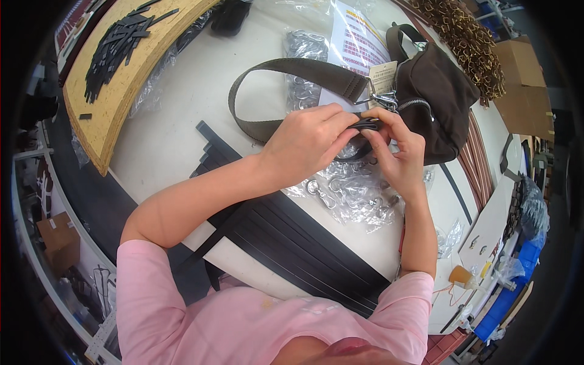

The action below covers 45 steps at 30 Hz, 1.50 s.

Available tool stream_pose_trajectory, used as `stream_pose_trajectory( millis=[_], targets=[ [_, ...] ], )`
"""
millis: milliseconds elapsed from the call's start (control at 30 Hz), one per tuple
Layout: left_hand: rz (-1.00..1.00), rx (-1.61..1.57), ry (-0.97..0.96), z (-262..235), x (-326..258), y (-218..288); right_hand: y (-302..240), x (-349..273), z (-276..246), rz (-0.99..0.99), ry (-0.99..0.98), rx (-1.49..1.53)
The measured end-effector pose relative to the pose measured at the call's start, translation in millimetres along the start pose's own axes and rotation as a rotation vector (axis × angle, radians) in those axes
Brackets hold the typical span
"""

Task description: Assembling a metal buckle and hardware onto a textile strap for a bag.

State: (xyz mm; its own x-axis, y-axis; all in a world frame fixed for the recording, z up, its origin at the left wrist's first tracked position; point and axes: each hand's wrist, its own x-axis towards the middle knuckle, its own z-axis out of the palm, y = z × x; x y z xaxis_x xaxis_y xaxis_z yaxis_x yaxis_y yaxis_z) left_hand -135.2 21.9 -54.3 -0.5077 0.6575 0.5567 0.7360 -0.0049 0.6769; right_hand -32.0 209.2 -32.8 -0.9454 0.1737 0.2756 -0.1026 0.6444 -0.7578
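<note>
Both hands meet at the front of a dark brown zippered bag [447,91]. Between their fingertips is a folded black strap [367,123]; my left hand [301,143] pinches it from the left and my right hand [398,149] from the right. Just beyond the fingers, a silver metal clasp [384,100] and a paper tag [382,78] hang by the bag. The bag's wide webbing strap [292,64] loops out to the left on the table. Below the hands lie clear plastic bags with silver snap hooks [320,193]; what the strap's far end joins is hidden.
Long black strips [292,246] lie across the table near my body. A wooden board [121,109] with short black pieces [118,52] is at far left. Another bag of hooks [304,45], a printed sheet [356,42], brass-coloured rings [465,42] and a cardboard box [523,85] stand beyond.
</note>
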Motion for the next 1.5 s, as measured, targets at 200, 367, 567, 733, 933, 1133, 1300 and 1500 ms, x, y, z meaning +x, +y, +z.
stream_pose_trajectory(
  millis=[200, 367, 567, 733, 933, 1133, 1300, 1500],
  targets=[
    [0.004, 0.025, 0.021, 1.8, 0.4, 0.3, 0.0, 0.6, 0.5, -0.015, 0.011, -0.029],
    [-0.001, 0.028, 0.029, 2.6, 0.2, -0.3, 1.4, 0.5, 0.4, -0.013, 0.007, -0.033],
    [0.001, 0.030, 0.033, 2.7, 0.7, -1.4, 0.8, 0.7, -0.2, -0.013, 0.008, -0.043],
    [0.013, 0.036, 0.033, 3.7, 0.4, -2.9, 0.3, 0.7, -0.3, -0.021, 0.016, -0.050],
    [0.018, 0.032, 0.033, 3.6, 0.4, -1.9, -0.4, 1.4, -2.2, -0.002, -0.002, -0.049],
    [0.028, 0.032, 0.040, 4.8, -0.6, -3.3, 0.1, 2.0, -2.4, 0.035, -0.011, -0.022],
    [0.008, 0.038, -0.025, 2.1, -0.7, -1.3, 0.7, 1.9, -3.0, 0.051, -0.015, -0.003],
    [0.023, 0.036, 0.013, 3.6, -2.3, -3.0, 1.6, 1.9, -3.5, 0.082, -0.019, 0.030]
  ],
)
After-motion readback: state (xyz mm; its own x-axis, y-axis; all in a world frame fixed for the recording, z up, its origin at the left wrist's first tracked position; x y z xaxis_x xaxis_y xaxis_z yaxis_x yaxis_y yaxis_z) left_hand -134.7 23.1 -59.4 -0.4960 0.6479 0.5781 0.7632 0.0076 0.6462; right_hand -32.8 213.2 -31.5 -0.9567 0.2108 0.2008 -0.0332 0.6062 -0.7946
